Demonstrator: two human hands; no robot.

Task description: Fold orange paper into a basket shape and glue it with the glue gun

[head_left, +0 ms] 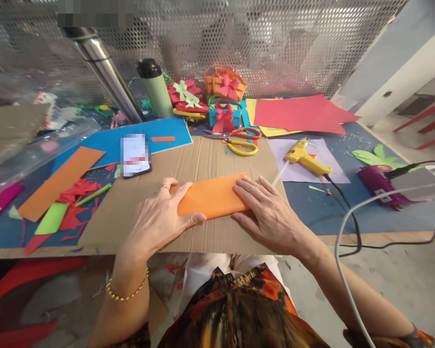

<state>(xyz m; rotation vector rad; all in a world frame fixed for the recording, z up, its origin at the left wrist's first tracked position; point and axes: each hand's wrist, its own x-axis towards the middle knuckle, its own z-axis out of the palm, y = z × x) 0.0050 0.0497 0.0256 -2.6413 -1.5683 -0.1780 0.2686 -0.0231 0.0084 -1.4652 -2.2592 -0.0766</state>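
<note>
A folded piece of orange paper (213, 194) lies on the brown cardboard sheet (119, 208) in front of me. My left hand (159, 212) grips its left end, the thumb along the near edge and the fingers curled at the far side. Stretched out flat, the fingers of my right hand (264, 210) press on the paper's right end, with the thumb by the near edge. Just beyond my hands lie scissors with orange and yellow handles (242, 149). A yellow glue gun (306, 158) with a clear stick in it rests on lilac paper (329, 149) to the right.
At left are a phone (136, 155), an orange strip (61, 182) and red scraps (80, 190). Behind stand a green bottle (155, 87), small paper baskets with bows (224, 92) and red sheets (300, 114). A grey cable (342, 261) and a purple power block (379, 186) are at right.
</note>
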